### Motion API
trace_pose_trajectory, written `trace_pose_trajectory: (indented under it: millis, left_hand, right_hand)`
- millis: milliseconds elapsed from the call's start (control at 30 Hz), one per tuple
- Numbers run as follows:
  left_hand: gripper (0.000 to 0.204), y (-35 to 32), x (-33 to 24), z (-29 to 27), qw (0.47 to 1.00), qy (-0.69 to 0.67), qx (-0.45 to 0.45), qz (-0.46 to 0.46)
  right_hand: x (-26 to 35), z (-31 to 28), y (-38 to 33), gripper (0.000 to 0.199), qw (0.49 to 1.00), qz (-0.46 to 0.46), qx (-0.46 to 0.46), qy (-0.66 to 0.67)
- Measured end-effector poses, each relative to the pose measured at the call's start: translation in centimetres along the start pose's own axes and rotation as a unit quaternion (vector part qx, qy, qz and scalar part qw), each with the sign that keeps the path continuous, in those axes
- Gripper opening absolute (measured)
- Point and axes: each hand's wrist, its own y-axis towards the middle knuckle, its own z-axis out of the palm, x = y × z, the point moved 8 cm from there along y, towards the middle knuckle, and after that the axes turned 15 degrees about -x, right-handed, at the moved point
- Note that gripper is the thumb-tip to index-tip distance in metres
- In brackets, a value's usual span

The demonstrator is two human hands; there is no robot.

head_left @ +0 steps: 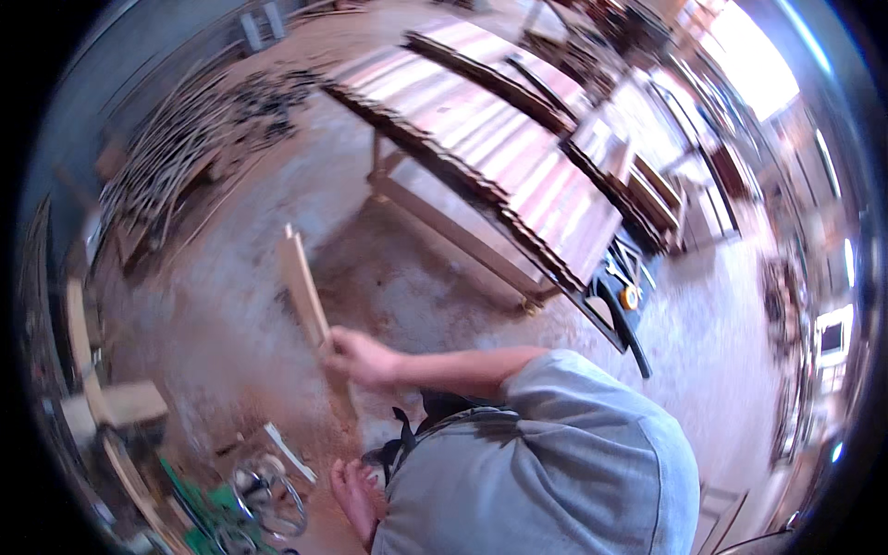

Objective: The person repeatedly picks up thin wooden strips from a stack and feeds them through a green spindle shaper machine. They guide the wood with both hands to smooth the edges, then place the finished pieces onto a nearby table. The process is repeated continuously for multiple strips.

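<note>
My right hand (356, 356) is closed around a bundle of thin wooden slats (305, 282) that stand nearly upright, with their lower ends on the sawdust floor. My forearm reaches to it from my grey sleeve (555, 435). Below, by my torso, a pale shape (356, 490) lies low over the floor. The blur hides whether it is my left hand or a bare foot. A black strap (404, 442) hangs between the two.
A long workbench (518, 157) stacked with planks runs across the upper middle, with a black tool with a yellow part (622, 298) at its near end. Scrap strips (176, 157) pile up at the left. A round wire object (268, 495) and wood blocks (129, 402) lie at lower left.
</note>
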Motion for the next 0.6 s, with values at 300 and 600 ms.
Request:
trace_pose_trajectory:
  millis: [300, 600]
  left_hand:
    - [0.043, 3.8, -0.1, 2.9, 0.99, 0.132, -0.023, -0.036]
    - [0.018, 1.1, 0.0, 1.6, 0.931, 0.346, -0.025, 0.117]
  right_hand:
    - [-10.3, -43.5, 0.8, 0.029, 0.831, 0.14, -0.538, 0.027]
    - [-20.0, -60.5, 4.5, 0.029, 0.746, 0.234, -0.612, -0.122]
